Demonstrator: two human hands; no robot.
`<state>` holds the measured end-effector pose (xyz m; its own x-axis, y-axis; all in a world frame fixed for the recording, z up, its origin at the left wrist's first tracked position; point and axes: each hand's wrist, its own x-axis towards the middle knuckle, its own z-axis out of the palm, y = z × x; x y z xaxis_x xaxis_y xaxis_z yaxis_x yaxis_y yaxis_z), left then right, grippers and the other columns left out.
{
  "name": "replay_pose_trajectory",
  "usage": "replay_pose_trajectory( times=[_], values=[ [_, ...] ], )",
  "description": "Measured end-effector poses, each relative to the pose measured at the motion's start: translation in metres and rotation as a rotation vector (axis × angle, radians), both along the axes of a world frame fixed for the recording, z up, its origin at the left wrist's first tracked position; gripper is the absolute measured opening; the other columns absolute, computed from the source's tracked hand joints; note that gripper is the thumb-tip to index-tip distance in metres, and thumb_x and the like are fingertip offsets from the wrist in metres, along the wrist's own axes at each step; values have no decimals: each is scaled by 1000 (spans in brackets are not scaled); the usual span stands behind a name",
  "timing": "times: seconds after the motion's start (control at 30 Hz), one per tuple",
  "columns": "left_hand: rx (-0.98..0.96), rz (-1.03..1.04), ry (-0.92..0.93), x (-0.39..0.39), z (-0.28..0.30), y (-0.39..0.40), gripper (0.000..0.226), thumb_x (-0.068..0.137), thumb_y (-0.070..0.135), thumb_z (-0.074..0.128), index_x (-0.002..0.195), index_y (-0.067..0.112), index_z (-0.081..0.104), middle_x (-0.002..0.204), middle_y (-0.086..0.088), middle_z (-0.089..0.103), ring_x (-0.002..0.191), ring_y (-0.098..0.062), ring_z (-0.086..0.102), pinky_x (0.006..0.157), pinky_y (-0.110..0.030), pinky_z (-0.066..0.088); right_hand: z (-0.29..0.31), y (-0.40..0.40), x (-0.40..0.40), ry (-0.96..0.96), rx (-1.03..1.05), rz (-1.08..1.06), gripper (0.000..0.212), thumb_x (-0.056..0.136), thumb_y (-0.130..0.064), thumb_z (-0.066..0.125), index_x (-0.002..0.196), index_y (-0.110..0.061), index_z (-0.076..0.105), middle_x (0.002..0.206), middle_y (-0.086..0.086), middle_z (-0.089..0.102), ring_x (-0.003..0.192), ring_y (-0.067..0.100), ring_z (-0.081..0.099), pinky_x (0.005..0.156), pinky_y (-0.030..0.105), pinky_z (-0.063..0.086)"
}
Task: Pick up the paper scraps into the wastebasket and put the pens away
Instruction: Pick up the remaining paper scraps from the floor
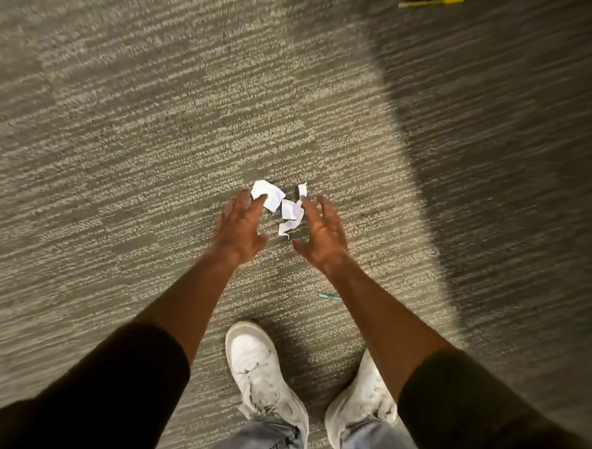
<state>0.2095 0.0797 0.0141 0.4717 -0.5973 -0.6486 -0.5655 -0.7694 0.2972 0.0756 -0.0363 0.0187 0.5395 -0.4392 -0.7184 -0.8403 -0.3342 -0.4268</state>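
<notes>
Several white paper scraps (282, 206) lie in a small cluster on the grey striped carpet (128, 144). My left hand (242, 229) hovers at the cluster's left side, fingers spread, with its fingertips at the largest scrap. On the right side my right hand (322, 234) is also spread, fingertips beside the narrow upper scrap. Neither hand holds anything. A thin green pen (330, 296) lies on the carpet, partly hidden under my right forearm. A yellow and green pen (431, 3) shows at the top edge. No wastebasket is in view.
My two white sneakers (256, 368) stand on the carpet just below the scraps. A darker shadowed band of carpet (496, 160) runs down the right side.
</notes>
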Motion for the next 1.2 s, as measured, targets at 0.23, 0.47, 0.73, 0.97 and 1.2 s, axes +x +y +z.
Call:
replay_pose_trajectory(
  times=[0.23,0.47,0.73,0.97,1.2],
  values=[
    [-79,-112,-150,3,-47,-26,90,86,21,69,155,34,13,165,-9,-11,152,-36,1,120,-55,7,-52,1,16,14,-134,141,91,88,-24,71,156,-36,11,167,2,-6,151,37,9,123,50,20],
    [-67,-209,-274,6,-61,-33,65,83,26,71,142,28,43,159,-17,20,144,-38,25,116,-52,28,-76,8,19,-134,-190,215,40,99,-36,53,138,-31,46,160,6,31,146,26,33,120,43,29],
    [-102,144,53,-20,-43,-11,47,100,31,46,143,13,37,149,-20,37,135,-38,41,111,-54,39,-59,19,-6,-110,17,-199,17,100,-24,53,98,-18,69,112,15,71,93,28,64,83,41,53],
    [-109,88,142,-50,8,-5,40,98,13,51,137,7,49,134,-22,52,119,-31,53,103,-45,48,1,-4,-50,-136,196,-511,11,94,-5,61,104,-4,65,104,14,68,81,19,63,69,12,53],
    [-253,249,307,-89,107,-41,21,100,16,49,100,-3,60,86,-18,64,71,-29,60,62,-40,52,101,-40,-86,-271,429,-871,36,87,13,63,122,15,55,117,24,63,99,33,60,56,21,60]
  ],
)
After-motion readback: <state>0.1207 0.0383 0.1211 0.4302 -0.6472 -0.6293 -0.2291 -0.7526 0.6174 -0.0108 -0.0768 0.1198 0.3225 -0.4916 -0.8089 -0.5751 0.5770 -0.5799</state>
